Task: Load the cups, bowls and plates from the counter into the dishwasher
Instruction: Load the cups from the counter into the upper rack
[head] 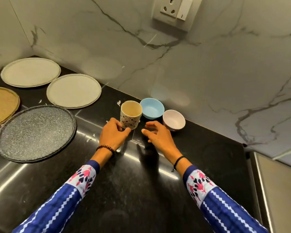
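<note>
A patterned cream cup (131, 115) stands upright on the black counter (141, 182) near the marble wall. My left hand (113, 133) grips its lower left side with curled fingers and thumb. A blue bowl (151, 108) touches the cup's right side, and a pink bowl (173, 120) sits just right of that. My right hand (155, 133) hovers with relaxed, spread fingers in front of the bowls, holding nothing. To the left lie two white plates (30, 72) (73, 90), a tan plate (0, 106) and a dark speckled plate (35, 132).
A marble backsplash rises behind the dishes, with a wall socket (175, 12) high up. The counter ends at the right beside a steel edge (265, 190). Small white scraps (118, 103) lie on the counter near the cup.
</note>
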A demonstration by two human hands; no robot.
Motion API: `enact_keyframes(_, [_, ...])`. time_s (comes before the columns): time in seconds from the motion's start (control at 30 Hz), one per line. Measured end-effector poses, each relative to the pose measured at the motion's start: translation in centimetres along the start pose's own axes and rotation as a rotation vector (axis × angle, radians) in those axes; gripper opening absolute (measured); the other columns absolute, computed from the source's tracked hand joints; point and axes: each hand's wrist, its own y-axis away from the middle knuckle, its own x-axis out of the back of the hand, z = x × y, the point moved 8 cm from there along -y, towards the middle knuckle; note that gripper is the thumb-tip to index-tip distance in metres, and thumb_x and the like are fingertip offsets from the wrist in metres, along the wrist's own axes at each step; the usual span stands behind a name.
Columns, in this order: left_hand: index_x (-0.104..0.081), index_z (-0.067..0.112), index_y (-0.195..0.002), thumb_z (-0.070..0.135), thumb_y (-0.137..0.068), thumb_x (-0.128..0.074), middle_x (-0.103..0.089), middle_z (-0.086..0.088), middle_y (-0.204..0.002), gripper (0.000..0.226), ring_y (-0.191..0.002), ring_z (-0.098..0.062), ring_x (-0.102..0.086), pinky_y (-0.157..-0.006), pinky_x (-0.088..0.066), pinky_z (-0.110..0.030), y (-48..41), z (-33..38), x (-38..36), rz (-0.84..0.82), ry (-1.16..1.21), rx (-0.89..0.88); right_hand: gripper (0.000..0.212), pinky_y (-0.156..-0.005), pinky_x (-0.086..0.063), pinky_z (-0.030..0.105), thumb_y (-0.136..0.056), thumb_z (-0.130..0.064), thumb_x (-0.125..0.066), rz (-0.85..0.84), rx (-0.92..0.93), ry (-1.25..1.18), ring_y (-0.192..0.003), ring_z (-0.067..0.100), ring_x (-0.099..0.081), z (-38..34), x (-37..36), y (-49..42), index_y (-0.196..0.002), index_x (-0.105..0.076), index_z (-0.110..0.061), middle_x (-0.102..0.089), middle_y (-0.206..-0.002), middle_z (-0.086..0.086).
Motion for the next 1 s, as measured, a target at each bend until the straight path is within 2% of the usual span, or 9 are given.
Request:
enact_keyframes(0.13, [-0.042,0.015,-0.129,0.031,-0.069,-0.083,-0.050,-0.006,-0.129,0.075,-0.120,-0.023,-0.047,-0.096,-0.043,-0.034,-2.2,0.7,-0.2,-0.047,-0.009,-0.100,0.063,-0.104,-0.051,0.047,-0.094,-0.016,-0.065,-0.080,0.011,-0.084,-0.123,0.018,-0.060,-1.2,-2.1,-1.9,-0.150,-0.039,-0.028,-0.048,-0.151,-0.001])
enact_keyframes(0.2, [-0.036,0.018,-0.137,0.028,-0.068,-0.085,-0.049,-0.004,-0.136,0.085,-0.122,-0.017,-0.046,-0.096,-0.039,-0.028,-2.9,1.5,-1.0,-0.132,0.068,-0.145,0.065,-0.107,-0.048,0.049,-0.096,-0.009,-0.059,-0.116,0.002,-0.136,-0.130,0.021,-0.055,-1.3,-2.9,-2.4,-0.151,-0.034,-0.033,-0.046,-0.153,-0.001])
enact_keyframes(0.27, [-0.038,0.020,-0.136,0.028,-0.067,-0.086,-0.053,-0.002,-0.133,0.085,-0.116,-0.012,-0.049,-0.093,-0.040,-0.025,-3.3,1.9,-1.5,-0.165,0.133,-0.162,0.067,-0.109,-0.046,0.050,-0.094,-0.005,-0.055,-0.122,-0.015,-0.177,-0.135,0.021,-0.050,-1.2,-3.2,-2.7,-0.150,-0.035,-0.037,-0.045,-0.153,-0.002])
enact_keyframes(0.4, [-0.045,0.022,-0.128,0.042,-0.059,-0.089,-0.053,-0.001,-0.123,0.085,-0.110,-0.015,-0.054,-0.090,-0.046,-0.029,-3.3,2.0,-1.4,-0.083,0.111,-0.176,0.069,-0.108,-0.048,0.046,-0.093,0.000,-0.051,-0.131,-0.030,-0.216,-0.134,0.018,-0.050,-0.9,-3.1,-1.7,-0.150,-0.037,-0.037,-0.048,-0.151,-0.006])
enact_keyframes(0.63, [-0.050,0.026,-0.110,0.071,-0.050,-0.079,-0.056,0.004,-0.106,0.081,-0.094,-0.012,-0.057,-0.078,-0.053,-0.035,0.5,3.1,-0.9,-0.080,-0.077,-0.266,0.057,-0.088,-0.056,0.027,-0.097,-0.007,-0.052,-0.117,-0.078,-0.272,-0.123,0.010,-0.057,0.6,-2.3,2.7,-0.144,-0.045,-0.038,-0.054,-0.143,-0.012])
enact_keyframes(0.7, [-0.049,0.027,-0.106,0.075,-0.048,-0.077,-0.057,0.006,-0.102,0.080,-0.091,-0.011,-0.058,-0.076,-0.054,-0.035,2.2,3.3,-0.7,-0.073,-0.090,-0.264,0.052,-0.088,-0.056,0.026,-0.097,-0.008,-0.054,-0.092,-0.068,-0.294,-0.125,0.009,-0.056,0.6,-1.8,4.7,-0.141,-0.050,-0.036,-0.057,-0.139,-0.012])
enact_keyframes(0.77, [-0.049,0.029,-0.105,0.076,-0.046,-0.077,-0.059,0.007,-0.101,0.080,-0.091,-0.011,-0.059,-0.075,-0.054,-0.035,4.0,3.3,-0.4,-0.075,-0.067,-0.259,0.046,-0.094,-0.054,0.027,-0.097,-0.009,-0.056,-0.056,-0.052,-0.327,-0.123,0.007,-0.058,0.7,-1.1,6.7,-0.137,-0.055,-0.033,-0.062,-0.133,-0.013])
enact_keyframes(0.87, [-0.050,0.031,-0.106,0.076,-0.045,-0.077,-0.062,0.011,-0.102,0.081,-0.092,-0.008,-0.061,-0.077,-0.055,-0.032,6.9,3.6,-0.3,-0.125,0.015,-0.242,0.031,-0.094,-0.054,0.025,-0.098,-0.019,-0.061,0.007,-0.075,-0.436,-0.115,0.005,-0.064,1.6,0.2,10.4,-0.127,-0.064,-0.027,-0.069,-0.120,-0.012])
enact_keyframes(1.0, [-0.054,0.029,-0.109,0.058,-0.048,-0.087,-0.064,0.017,-0.102,0.076,-0.092,0.004,-0.061,-0.075,-0.050,-0.013,11.3,5.2,-1.9,-0.287,0.139,-0.219,0.024,-0.093,-0.052,0.031,-0.094,-0.033,-0.064,0.098,-0.172,-0.609,-0.115,0.013,-0.065,4.3,1.6,14.9,-0.115,-0.071,-0.027,-0.072,-0.117,-0.005])
